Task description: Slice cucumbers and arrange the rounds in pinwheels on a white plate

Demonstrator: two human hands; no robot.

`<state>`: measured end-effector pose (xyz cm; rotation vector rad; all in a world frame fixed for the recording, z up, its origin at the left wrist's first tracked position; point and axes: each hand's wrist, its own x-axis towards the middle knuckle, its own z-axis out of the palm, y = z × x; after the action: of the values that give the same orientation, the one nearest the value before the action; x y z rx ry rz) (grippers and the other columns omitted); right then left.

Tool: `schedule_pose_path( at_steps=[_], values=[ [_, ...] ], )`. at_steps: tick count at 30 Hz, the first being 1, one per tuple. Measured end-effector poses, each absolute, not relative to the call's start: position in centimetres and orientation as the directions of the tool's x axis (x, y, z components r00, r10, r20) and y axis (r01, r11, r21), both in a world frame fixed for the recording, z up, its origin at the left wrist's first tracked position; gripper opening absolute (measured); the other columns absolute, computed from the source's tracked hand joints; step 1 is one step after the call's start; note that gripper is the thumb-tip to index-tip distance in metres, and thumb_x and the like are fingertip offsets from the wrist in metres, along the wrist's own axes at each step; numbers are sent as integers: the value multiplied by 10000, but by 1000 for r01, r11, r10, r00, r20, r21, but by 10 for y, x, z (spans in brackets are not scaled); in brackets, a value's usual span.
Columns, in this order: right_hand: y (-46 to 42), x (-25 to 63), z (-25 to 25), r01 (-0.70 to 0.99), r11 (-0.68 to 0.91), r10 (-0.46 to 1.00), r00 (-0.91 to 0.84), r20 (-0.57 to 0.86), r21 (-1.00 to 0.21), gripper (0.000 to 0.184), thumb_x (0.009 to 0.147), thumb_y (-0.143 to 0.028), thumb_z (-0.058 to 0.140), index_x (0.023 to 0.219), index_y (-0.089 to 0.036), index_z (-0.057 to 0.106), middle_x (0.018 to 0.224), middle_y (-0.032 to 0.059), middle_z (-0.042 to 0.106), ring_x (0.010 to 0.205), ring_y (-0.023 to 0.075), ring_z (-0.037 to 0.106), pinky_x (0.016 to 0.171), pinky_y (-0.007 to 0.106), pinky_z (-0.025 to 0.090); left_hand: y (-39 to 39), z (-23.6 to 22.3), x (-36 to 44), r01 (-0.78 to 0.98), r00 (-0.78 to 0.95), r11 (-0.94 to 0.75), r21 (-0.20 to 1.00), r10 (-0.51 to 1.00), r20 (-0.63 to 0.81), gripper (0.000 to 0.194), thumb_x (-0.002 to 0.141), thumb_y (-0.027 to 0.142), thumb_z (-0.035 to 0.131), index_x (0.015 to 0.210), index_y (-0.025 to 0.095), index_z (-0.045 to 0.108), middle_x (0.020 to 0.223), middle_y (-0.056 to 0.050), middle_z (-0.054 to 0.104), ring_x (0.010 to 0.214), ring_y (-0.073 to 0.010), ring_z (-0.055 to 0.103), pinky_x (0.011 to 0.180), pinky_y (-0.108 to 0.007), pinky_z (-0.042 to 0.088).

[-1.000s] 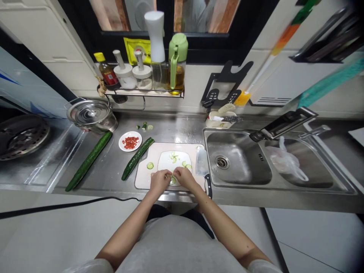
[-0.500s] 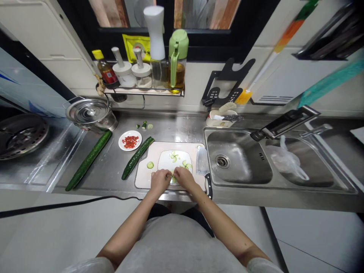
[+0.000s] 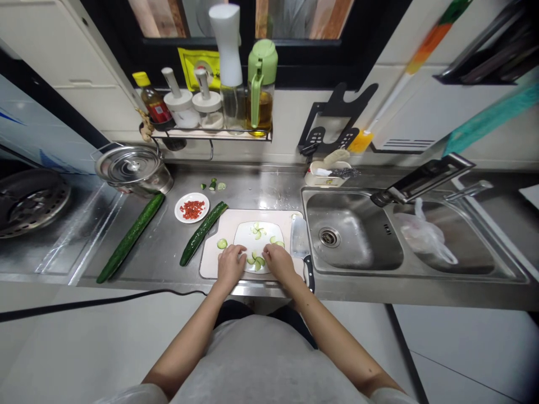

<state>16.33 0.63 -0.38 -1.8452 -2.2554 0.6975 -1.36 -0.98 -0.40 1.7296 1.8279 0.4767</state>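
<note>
Standing close to the plate's near half, both hands flank a cluster of cucumber slices (image 3: 255,261) laid in a fan. The white square plate (image 3: 246,232) rests on the cutting board (image 3: 214,266); two further slice groups lie at its far side (image 3: 258,230) and right side (image 3: 276,241).

Left hand (image 3: 231,262): over the near-left rim, thumb and forefinger parted, nothing visible between them. Right hand (image 3: 278,262): over the near-right part of the plate, fingers curled; whether the fingertips hold a slice cannot be told.

Adjacent items: a round cucumber piece (image 3: 222,243) on the board, left of the plate; a cut cucumber (image 3: 204,233) along the board's left side; a cleaver-like knife (image 3: 298,238) at the board's right, its handle pointing toward the near counter edge.

Caution: a finger or palm dragged low across the plate could disturb the near fan. Pressing on the rim could slide the plate and shift all the slices. A sideways swing of the right forearm could catch the knife handle and turn the blade. A leftward knock could set the cut cucumber rolling.
</note>
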Motion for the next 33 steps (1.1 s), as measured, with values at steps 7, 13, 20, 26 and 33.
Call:
schedule_pose_path(
  at_steps=[7, 13, 20, 26, 33],
  values=[
    [-9, 166, -1, 896, 88, 954, -202, -222, -434, 75, 882, -255, 543, 864, -198, 588, 868, 57, 632, 833, 179, 538, 664, 269, 321, -11, -5, -7, 773, 101, 30, 633, 980, -169, 146, 849, 259, 547, 941, 219, 654, 938, -52, 644, 938, -212, 566, 872, -338, 367],
    [-11, 162, 0, 929, 101, 933, -213, -290, -357, 139, 912, -301, 500, 932, -195, 588, 940, 57, 636, 884, 176, 541, 668, 256, 324, -8, -10, 5, 827, 130, -2, 562, 974, -188, 136, 870, 285, 544, 936, 236, 653, 938, -35, 639, 956, -202, 561, 850, -333, 355],
    [-11, 162, -2, 945, 151, 921, -241, -306, -291, 171, 934, -241, 435, 939, -198, 601, 971, 67, 625, 892, 176, 534, 661, 257, 322, -8, -11, 7, 858, 150, -27, 513, 968, -201, 121, 869, 278, 544, 907, 241, 652, 924, -32, 635, 960, -204, 555, 804, -328, 338],
    [-10, 161, -4, 952, 167, 918, -245, -313, -256, 211, 950, -212, 393, 959, -192, 603, 955, 74, 621, 882, 175, 532, 664, 258, 326, -6, -12, 7, 867, 153, -30, 497, 966, -209, 125, 873, 280, 539, 912, 244, 652, 924, -30, 636, 963, -208, 552, 790, -330, 331],
    [-12, 161, -3, 952, 181, 917, -254, -306, -248, 214, 955, -213, 385, 968, -191, 598, 959, 74, 620, 876, 176, 532, 652, 259, 321, -6, -12, 8, 880, 153, -32, 474, 964, -219, 118, 865, 280, 550, 913, 248, 652, 925, -29, 633, 957, -206, 548, 797, -334, 330]
  ],
)
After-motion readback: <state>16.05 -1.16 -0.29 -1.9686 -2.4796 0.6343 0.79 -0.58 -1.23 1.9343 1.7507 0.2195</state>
